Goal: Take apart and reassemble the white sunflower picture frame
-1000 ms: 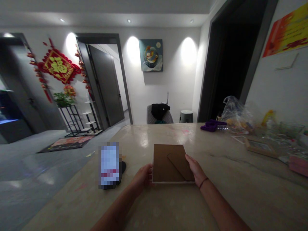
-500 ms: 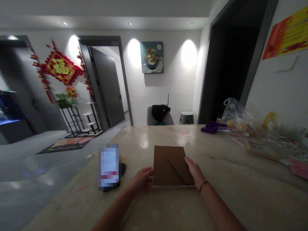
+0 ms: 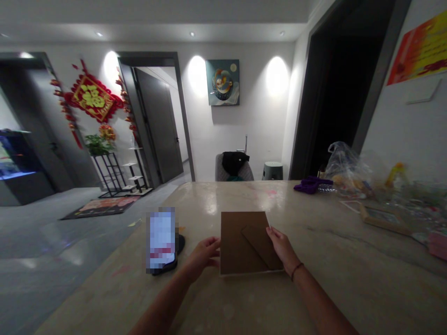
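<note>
A picture frame (image 3: 240, 246) with a brown back and a thin white edge is held up just over the table, its back turned to me. A stand leg lies folded slantwise against that back. My right hand (image 3: 280, 246) grips the frame's right edge, thumb on the back side. At the left edge, my left hand (image 3: 206, 253) holds it with curled fingers, their tips partly hidden by the frame. The frame's front is out of sight.
A phone (image 3: 161, 239) with a blurred screen leans on a dark stand to the left. Along the right side lie a purple cloth (image 3: 312, 184), a clear plastic bag (image 3: 345, 167), a wooden frame (image 3: 382, 218) and a pink item (image 3: 438, 244). A chair (image 3: 219, 168) stands beyond the far edge.
The picture frame has shifted slightly left and its lower edge sits a little lower in view. My left hand has moved slightly left and up with it. The camera has turned slightly left.
</note>
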The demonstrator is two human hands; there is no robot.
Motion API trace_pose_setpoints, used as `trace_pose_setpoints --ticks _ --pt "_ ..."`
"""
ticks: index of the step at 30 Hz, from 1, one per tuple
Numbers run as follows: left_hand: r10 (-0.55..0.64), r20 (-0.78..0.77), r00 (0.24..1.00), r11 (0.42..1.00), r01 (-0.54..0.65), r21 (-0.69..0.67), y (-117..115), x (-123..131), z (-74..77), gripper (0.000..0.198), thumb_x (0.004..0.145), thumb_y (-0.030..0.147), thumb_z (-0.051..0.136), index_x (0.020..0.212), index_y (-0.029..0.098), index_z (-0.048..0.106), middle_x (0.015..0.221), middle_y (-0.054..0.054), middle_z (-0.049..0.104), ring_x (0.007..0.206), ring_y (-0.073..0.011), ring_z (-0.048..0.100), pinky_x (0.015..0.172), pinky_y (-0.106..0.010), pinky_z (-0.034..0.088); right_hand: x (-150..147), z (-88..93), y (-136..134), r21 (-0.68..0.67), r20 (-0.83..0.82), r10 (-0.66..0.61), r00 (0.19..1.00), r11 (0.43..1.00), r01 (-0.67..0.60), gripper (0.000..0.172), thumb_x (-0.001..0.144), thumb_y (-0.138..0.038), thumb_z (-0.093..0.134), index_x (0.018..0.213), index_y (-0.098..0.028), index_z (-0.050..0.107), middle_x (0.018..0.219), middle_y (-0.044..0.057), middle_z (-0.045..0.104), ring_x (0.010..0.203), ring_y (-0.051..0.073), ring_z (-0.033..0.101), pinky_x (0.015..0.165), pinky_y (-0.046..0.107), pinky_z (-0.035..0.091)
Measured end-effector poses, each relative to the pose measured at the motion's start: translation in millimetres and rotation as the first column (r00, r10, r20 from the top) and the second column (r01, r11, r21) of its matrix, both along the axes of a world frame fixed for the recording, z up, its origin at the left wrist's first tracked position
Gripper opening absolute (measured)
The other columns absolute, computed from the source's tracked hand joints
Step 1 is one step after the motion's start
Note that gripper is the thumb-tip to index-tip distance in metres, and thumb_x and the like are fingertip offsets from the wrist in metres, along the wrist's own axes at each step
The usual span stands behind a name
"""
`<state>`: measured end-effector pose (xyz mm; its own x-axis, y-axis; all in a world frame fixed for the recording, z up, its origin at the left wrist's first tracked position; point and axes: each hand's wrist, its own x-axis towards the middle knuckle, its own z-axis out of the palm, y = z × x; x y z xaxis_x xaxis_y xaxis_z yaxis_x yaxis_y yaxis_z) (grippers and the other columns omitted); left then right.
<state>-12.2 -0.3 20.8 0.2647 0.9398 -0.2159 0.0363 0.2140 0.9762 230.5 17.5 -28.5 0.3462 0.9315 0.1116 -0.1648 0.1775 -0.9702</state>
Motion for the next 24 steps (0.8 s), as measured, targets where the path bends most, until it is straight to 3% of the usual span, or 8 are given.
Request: trace_pose_setpoints --ticks 5,12,15,24 --pt "0.1 0.068 0.993 0.994 -0.102 0.038 1.2 -0.6 -2.9 0.044 0.056 0.038 0.072 0.088 0.019 0.048 0.089 -0.006 0.064 0.071 -0.0153 0.061 0.052 -0.022 0.044 -0.4 2.7 -2.4 0.0 0.082 0.048 0.995 0.999 -0.048 0.039 0.058 -0.047 0.066 0.081 -0.016 0.069 0.093 0.006 0.069 0.102 0.026 0.056 0.099 0.042 0.031" --pt "0.086 0.067 0.994 0.994 -0.09 0.057 2.3 -4.3 -3.3 0.068 0.057 0.033 0.073 0.116 0.021 0.042 0.102 -0.012 0.063 0.075 -0.0194 0.063 0.052 -0.024 0.046 -2.0 -1.6 -2.7 0.005 0.11 0.085 0.99 0.996 -0.086 0.041 0.06 -0.05 0.064 0.082 -0.016 0.069 0.094 0.007 0.068 0.098 0.026 0.058 0.096 0.042 0.034" --pt "0.047 0.079 0.996 0.997 -0.052 0.064 2.8 -5.0 -4.7 0.07 0.06 0.032 0.071 0.121 0.023 0.039 0.103 -0.011 0.063 0.079 -0.0201 0.063 0.054 -0.024 0.047 -2.0 -2.6 -2.4 0.01 0.113 0.077 0.991 0.997 -0.079 0.041 0.06 -0.05 0.063 0.082 -0.016 0.069 0.093 0.007 0.069 0.098 0.026 0.058 0.096 0.042 0.034" --pt "0.124 0.03 0.992 0.989 -0.126 0.083 0.8 2.2 -7.0 0.046 0.058 0.023 0.068 0.097 0.02 0.046 0.088 -0.005 0.064 0.064 -0.015 0.062 0.049 -0.024 0.046 -0.6 -5.3 -0.1 0.006 0.189 0.044 0.981 0.999 -0.046 0.045 0.06 -0.052 0.061 0.083 -0.015 0.069 0.094 0.009 0.068 0.101 0.027 0.056 0.095 0.043 0.035"
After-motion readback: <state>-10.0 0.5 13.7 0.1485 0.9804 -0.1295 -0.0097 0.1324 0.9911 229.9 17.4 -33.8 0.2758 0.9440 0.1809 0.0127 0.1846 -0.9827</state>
